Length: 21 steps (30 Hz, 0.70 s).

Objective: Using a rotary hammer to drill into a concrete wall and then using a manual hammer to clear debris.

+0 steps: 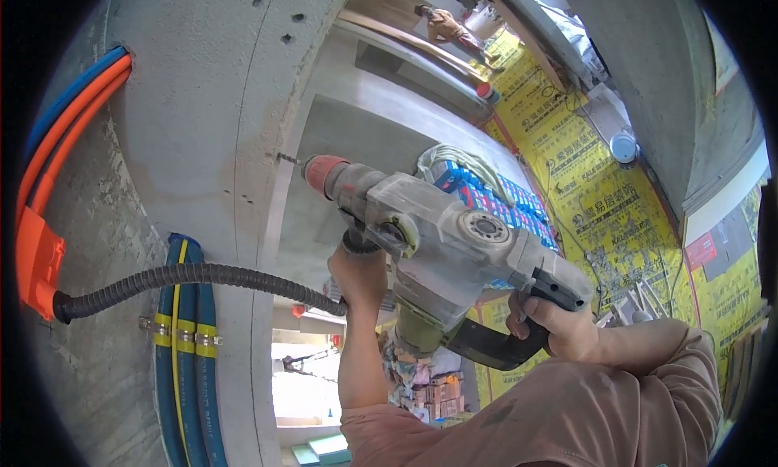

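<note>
Bright daylight, sharp centre, fisheye bending and dark rim.

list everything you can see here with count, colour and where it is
rotary hammer drill: 1, grey with red chuck, centre, bit tip at the wall
concrete wall: 1, grey, left and centre
orange conduits: 2, orange, upper left, running into an orange box
blue conduits: several, blue with a yellow one, lower left, clamped with yellow bands
corrugated hose: 1, black, from the orange box toward the drill
yellow sheeting: yellow, right
left hand: 1, on the drill's side handle
right hand: 1, on the drill's rear grip
</note>
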Motion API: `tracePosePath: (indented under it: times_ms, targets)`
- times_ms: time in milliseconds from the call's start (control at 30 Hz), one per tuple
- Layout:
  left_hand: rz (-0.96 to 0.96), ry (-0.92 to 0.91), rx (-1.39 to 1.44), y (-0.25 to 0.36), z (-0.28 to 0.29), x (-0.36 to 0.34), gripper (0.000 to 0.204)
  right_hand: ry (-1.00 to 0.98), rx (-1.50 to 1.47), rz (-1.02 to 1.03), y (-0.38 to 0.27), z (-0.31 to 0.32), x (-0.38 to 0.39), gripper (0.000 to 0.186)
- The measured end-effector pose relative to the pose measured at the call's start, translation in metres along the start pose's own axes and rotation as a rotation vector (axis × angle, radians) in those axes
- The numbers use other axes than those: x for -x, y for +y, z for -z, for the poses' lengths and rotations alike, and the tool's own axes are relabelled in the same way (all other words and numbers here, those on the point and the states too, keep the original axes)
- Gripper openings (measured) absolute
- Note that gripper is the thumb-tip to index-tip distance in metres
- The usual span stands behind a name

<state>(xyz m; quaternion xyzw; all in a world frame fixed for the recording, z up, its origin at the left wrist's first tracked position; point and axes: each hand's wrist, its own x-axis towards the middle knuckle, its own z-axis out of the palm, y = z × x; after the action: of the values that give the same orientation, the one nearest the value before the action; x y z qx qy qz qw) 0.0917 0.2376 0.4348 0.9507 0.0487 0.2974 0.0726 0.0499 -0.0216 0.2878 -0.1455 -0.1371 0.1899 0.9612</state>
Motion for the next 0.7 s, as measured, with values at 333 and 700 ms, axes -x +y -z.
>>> tracePosePath:
  times_ms: [333,700]
  targets:
    - [-0.038,0.060,-0.027,-0.037,0.003,-0.020,0.012,-0.049,-0.040,-0.007,0.001,-0.026,-0.031,0.032]
    - [-0.112,0.027,-0.187,-0.075,-0.008,-0.053,0.018,-0.090,-0.168,0.019,0.028,-0.018,-0.066,0.032]
